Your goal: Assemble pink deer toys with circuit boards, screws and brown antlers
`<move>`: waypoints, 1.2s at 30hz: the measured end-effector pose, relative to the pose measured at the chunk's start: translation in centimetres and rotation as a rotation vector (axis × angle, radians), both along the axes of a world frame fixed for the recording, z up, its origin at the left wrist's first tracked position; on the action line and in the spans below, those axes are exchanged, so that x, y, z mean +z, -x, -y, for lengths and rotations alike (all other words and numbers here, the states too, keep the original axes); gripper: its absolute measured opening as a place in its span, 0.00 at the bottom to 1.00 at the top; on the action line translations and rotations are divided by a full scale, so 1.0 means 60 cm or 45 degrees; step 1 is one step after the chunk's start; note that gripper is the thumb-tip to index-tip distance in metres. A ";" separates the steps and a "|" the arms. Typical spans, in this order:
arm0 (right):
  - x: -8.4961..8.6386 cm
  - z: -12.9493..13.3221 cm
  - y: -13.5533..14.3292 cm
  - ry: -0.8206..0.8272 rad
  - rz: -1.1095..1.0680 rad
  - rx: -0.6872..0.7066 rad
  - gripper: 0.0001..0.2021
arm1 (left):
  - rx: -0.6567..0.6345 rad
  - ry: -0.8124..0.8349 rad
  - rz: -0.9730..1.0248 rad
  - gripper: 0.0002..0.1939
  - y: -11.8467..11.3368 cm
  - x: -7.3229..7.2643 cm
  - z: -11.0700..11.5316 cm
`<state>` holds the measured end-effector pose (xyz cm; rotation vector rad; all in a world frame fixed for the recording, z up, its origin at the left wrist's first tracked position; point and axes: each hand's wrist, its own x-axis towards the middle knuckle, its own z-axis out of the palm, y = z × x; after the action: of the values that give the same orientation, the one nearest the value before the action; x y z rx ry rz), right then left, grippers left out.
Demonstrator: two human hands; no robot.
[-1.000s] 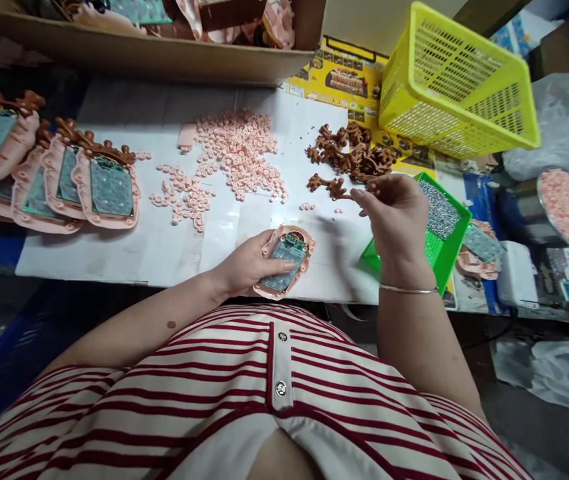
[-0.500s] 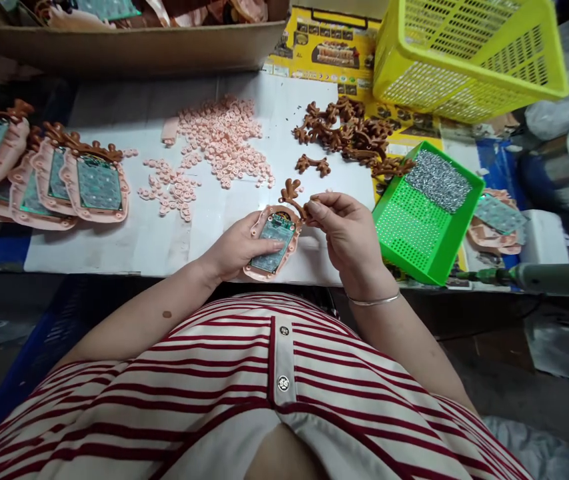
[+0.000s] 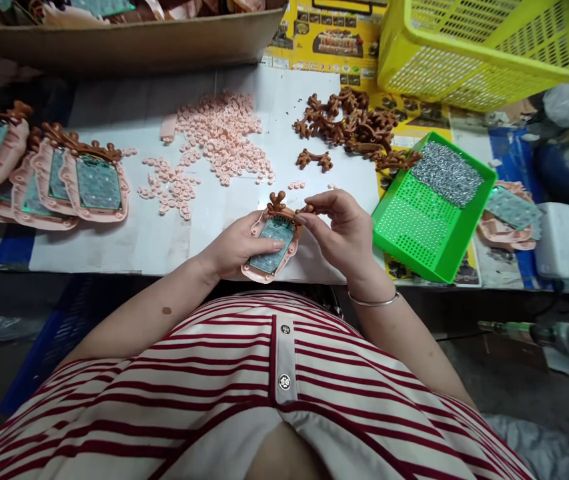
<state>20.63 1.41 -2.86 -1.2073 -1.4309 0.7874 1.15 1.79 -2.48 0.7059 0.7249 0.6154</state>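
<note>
Your left grip (image 3: pixel 243 248) holds shell (image 3: pixel 264 277), thumb over board (image 3: pixel 263 256) — likely steadying it, top edge free of thumb. Your right grip (image 3: pixel 341 230) pinches antler (image 3: pixel 277 201) by one end, at that edge — spare antlers (image 3: pixel 347 127) lie beyond.

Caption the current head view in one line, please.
Left hand steadies a pink shell with a green circuit board while the right hand holds a brown antler-shaped piece at its top edge.

Brown cardboard box: cut off by the top edge (image 3: pixel 129 50).
Yellow plastic basket: top cropped (image 3: pixel 469 70).
Pink plastic shells with green boards: leftmost cut by the left edge (image 3: pixel 7 150).
Small silver pieces: too tiny to tell singly (image 3: pixel 447 173).
</note>
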 end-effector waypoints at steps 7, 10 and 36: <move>-0.032 -0.001 -0.005 0.077 -0.048 -0.042 0.18 | -0.070 0.051 0.132 0.28 0.005 0.003 -0.004; -0.030 0.007 -0.009 -0.176 0.188 -0.054 0.12 | -0.130 0.067 0.156 0.24 0.008 0.005 -0.006; -0.032 0.016 0.003 0.059 -0.025 -0.080 0.17 | -0.056 -0.046 0.101 0.29 0.003 0.001 -0.001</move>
<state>20.45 0.42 -4.75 -1.2702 -1.3588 0.7905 0.97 1.84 -2.40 0.7253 0.6242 0.6142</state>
